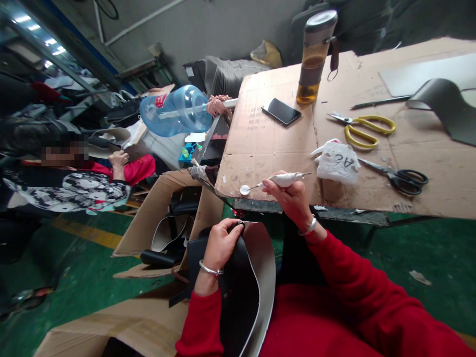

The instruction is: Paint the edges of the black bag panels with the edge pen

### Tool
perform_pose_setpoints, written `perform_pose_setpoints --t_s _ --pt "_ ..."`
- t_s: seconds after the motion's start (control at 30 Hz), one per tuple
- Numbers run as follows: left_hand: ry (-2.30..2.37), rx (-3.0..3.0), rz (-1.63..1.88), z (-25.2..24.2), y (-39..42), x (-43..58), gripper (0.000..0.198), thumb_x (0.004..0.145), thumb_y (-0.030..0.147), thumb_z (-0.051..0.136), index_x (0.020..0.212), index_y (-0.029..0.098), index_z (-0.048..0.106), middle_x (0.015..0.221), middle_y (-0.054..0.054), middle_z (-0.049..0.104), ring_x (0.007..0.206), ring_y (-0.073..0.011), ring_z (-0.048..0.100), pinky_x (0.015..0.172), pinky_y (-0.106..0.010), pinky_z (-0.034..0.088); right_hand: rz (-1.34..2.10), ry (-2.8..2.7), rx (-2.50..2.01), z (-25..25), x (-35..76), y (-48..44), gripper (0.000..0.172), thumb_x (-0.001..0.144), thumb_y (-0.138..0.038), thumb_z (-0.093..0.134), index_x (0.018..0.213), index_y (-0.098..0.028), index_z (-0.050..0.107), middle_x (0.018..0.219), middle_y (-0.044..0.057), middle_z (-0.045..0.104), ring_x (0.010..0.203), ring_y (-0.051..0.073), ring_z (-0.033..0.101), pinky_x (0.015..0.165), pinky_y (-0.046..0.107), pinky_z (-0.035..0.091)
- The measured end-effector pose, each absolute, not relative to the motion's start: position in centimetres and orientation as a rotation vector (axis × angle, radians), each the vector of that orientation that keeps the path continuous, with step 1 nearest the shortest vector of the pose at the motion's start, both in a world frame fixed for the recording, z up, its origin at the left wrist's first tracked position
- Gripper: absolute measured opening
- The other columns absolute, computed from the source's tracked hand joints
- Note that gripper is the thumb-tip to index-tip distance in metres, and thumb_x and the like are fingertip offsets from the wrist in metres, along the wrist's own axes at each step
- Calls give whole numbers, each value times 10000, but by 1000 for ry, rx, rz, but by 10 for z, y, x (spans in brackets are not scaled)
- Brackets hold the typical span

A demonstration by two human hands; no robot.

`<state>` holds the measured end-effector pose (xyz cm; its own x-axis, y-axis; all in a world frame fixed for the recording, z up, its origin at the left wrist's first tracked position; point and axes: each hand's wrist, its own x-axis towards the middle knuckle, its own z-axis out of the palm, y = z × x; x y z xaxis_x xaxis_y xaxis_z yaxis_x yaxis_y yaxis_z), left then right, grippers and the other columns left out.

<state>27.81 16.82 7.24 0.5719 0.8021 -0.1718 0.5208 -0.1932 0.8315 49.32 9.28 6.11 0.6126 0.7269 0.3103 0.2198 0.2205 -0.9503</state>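
My left hand (222,243) pinches the upper edge of a black leather-like bag piece (236,292) with a pale inner side, which rests against my lap. What lies right between those fingertips is too small to make out. In my right hand (293,198) is a white-handled awl (286,179), with thin metal showing at both ends. Its left tip reaches a small round white dish (244,190) near the table's front left corner; whether it touches the contents is unclear.
On the cardboard-covered table (275,148) lie a phone (284,111), yellow-handled scissors (366,129), black-handled scissors (403,178) and a crumpled plastic bag (337,161). A tea bottle (315,59) stands behind. Cardboard boxes (141,213) are at left, where a co-worker (85,188) sits.
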Motion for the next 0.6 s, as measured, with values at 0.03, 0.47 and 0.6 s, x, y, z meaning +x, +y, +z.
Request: perform_pose_setpoints --t_s 0.03,0.47,0.6 --pt "1068 1872 349 71 168 279 170 793 339 723 860 205 803 879 -61 795 845 -250 702 821 -337 507 418 -906 -1351 59 495 95 366 941 -514 654 782 -190 708 817 52 684 723 196 679 653 298 546" --pt "1004 1940 474 63 173 274 147 815 332 739 805 202 806 899 -70 746 879 -217 681 831 -300 506 307 -1122 -1581 43 498 102 339 952 -544 631 845 -233 710 754 26 672 628 170 572 623 272 402" --pt "1129 1825 428 63 172 269 226 819 374 743 936 197 820 944 -83 801 909 -257 718 871 -353 527 308 -1087 -1573 41 498 101 306 938 -533 656 885 -240 724 770 31 692 651 184 598 629 276 415"
